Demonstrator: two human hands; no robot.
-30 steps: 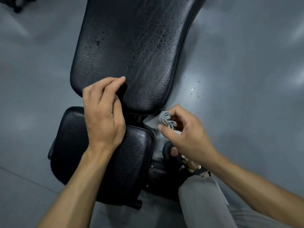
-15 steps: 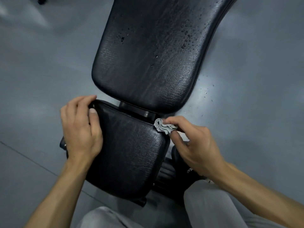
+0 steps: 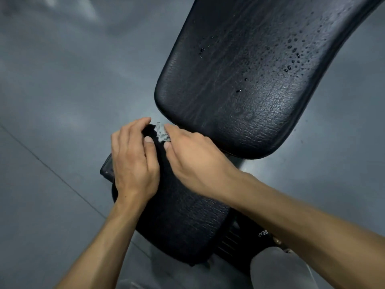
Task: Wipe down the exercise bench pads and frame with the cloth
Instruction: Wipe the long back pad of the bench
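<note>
I see my right hand reaching across the black seat pad, its fingers and thumb pinching a small bunched grey cloth at the pad's far left corner. The cloth sits just at the gap between the seat pad and the larger back pad, and I cannot tell whether it touches the back pad's edge. My left hand rests just beside the right one, its fingers curled over that same far left corner of the seat pad, gripping the edge, thumb lying flat on the top surface close to the cloth. The two hands are nearly touching around the cloth.

The back pad stretches away toward the upper right, its textured black surface dotted with droplets, thickest toward its right side and sparse near the middle. Below the seat pad's right edge a black frame part shows with some white lettering, only partly readable. My grey-clad knee sits at the lower right. A dark bracket juts from under the seat pad's left edge. Everything stands on a grey floor with a thin seam line running diagonally.
</note>
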